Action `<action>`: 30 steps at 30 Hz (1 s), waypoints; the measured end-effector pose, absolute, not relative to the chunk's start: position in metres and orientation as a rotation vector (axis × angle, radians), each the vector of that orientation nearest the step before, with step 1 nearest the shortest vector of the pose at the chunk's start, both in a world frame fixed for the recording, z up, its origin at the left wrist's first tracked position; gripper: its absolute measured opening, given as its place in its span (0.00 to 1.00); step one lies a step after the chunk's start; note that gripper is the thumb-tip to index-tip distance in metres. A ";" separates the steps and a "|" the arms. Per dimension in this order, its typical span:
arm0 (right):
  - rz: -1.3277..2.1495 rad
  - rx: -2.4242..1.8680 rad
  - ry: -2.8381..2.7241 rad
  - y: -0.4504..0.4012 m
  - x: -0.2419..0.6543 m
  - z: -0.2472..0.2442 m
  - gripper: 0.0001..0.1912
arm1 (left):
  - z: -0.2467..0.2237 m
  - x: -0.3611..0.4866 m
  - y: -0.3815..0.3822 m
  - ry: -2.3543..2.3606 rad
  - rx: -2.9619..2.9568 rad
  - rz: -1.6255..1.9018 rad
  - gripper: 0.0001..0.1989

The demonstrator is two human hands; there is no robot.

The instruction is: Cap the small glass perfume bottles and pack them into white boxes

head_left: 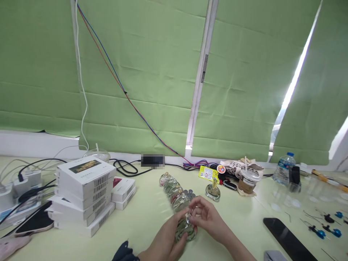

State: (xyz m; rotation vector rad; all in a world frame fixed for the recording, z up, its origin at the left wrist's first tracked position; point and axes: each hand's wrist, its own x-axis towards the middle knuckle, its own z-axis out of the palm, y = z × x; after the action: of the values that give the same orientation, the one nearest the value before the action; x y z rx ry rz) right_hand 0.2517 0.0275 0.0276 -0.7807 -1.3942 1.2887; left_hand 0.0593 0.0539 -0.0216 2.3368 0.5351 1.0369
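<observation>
My left hand (169,236) is closed around a small, rounded clear glass bottle (185,229), low in the middle of the view. The fingers of my right hand (203,217) are pinched together at the bottle's top, on something small and shiny that they mostly hide. Beyond my hands stretches a row of similar rounded glass bottles (171,187), some with gold-coloured tops. Several grey discs (189,193) lie just right of this row. One more glass bottle (212,193), with a yellowish top, stands apart to the right.
White boxes (84,186) are stacked at left, beside cables and chargers. Behind are a yellow packet (208,173), a drink cup (248,180) and a water bottle (284,168). A black phone-like slab (289,239) and blue-black small parts (317,232) lie at right.
</observation>
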 end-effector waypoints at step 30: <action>0.966 -1.005 -1.668 0.019 0.244 0.037 0.12 | 0.002 0.064 0.047 0.594 2.281 0.998 0.22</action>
State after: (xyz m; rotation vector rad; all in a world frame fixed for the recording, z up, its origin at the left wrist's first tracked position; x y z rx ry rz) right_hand 0.2439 0.0185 0.0371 -1.0050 -1.6682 0.9660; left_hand 0.0639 0.0470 0.0022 2.2814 0.5944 0.9977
